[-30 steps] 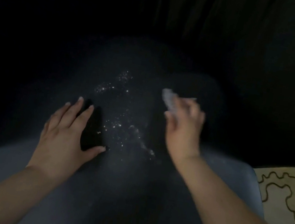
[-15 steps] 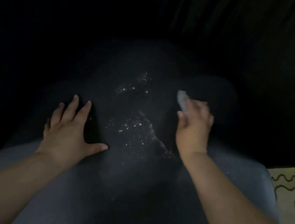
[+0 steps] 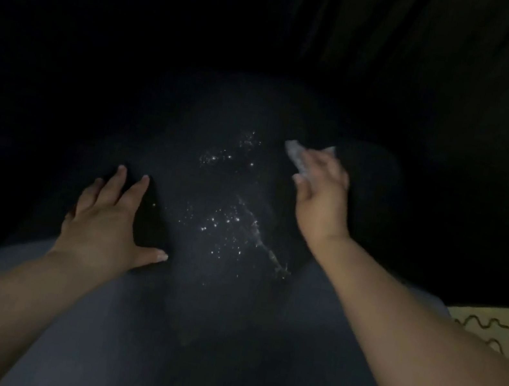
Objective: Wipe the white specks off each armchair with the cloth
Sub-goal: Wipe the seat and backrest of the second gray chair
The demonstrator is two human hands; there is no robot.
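Your left hand (image 3: pixel 105 221) lies flat with spread fingers on the armchair (image 3: pixel 220 340), left of centre. The white specks (image 3: pixel 228 219), in 2 clusters, sit at centre. Your right hand (image 3: pixel 322 187), nearer them, grips the cloth (image 3: pixel 294 154); they lie below-left of it.

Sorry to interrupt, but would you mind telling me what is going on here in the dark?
A person is cleaning a dark armchair. The left hand rests flat on the upholstery with its fingers spread, beside the mess. The right hand grips a small pale cloth at the far right edge of the patch. Two clusters of white specks lie scattered between the hands, with a smeared streak on the lower right, so the wiping is not yet finished. The room is too dim to see much else.
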